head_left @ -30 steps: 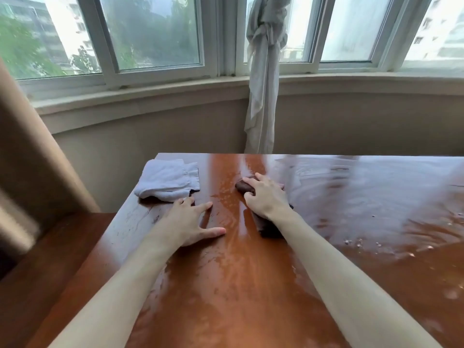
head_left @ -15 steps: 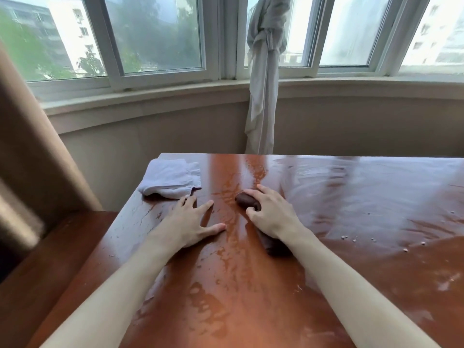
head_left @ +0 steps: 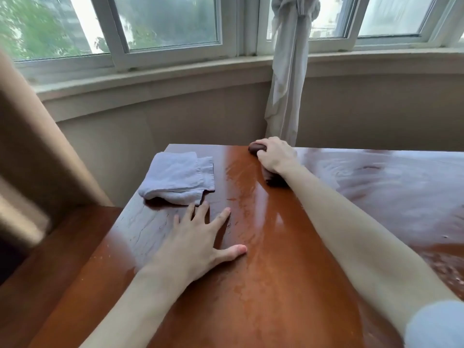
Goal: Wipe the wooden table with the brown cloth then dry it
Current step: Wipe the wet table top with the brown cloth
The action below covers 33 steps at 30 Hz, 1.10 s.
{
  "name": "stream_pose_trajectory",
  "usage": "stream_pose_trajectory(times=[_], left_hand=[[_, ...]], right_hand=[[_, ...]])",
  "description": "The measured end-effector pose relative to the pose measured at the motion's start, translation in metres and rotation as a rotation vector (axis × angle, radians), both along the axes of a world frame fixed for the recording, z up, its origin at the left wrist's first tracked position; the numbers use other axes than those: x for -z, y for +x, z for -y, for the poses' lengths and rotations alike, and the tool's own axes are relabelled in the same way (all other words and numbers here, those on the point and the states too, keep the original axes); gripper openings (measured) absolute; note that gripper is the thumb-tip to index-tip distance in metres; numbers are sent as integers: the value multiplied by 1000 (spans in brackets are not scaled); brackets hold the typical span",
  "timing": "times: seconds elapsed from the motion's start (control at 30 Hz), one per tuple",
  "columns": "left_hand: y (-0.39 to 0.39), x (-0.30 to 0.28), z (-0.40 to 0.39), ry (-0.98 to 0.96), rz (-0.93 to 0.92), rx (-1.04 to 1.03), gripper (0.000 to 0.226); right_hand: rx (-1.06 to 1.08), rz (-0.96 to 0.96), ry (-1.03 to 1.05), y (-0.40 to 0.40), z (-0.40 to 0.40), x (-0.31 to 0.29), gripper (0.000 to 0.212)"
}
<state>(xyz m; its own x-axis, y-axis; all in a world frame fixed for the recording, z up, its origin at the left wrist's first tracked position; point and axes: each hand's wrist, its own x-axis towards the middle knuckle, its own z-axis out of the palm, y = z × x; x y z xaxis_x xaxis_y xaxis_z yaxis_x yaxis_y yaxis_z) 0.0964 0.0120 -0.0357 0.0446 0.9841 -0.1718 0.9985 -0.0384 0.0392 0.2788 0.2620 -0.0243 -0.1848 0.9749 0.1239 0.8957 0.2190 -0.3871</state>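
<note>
Right hand (head_left: 276,155) grip on brown cloth (head_left: 272,177) — far edge (wet wooden table (head_left: 276,285)).

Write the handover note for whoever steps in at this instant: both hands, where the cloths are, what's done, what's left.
Right hand: grips the bunched brown cloth, pressed on the wooden table at its far edge, arm stretched out.
Left hand: flat on the table, fingers spread, holding nothing.
Light folded cloth: untouched at the far left corner, just beyond the left fingertips.
Done: the surface shines wet with streaks and droplets across the middle and right.
Left: finish wiping, the left strip looks duller; then dry the table, probably with the light cloth.
</note>
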Motion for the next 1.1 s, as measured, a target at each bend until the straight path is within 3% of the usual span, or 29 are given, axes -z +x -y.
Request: stream_pose_trajectory(times=[0.17,0.53,0.7,0.83,1.1], left_hand=[[-4,-2,-3,-6,13,-2,106],[0,-4,0,53,48,-11,124],[-1,-5,5,46,71,-15,129],[-3,-3,6,69,76,-16,124],[-7,6,1,106,36,-18,114]], right_hand=[[20,-6,36,21,17,8,51],[-110,29,0,49,255,10,58],[-180,31,5,55,314,14,62],[-169,-8,-1,54,273,5,57],[-7,8,10,40,81,7,48]])
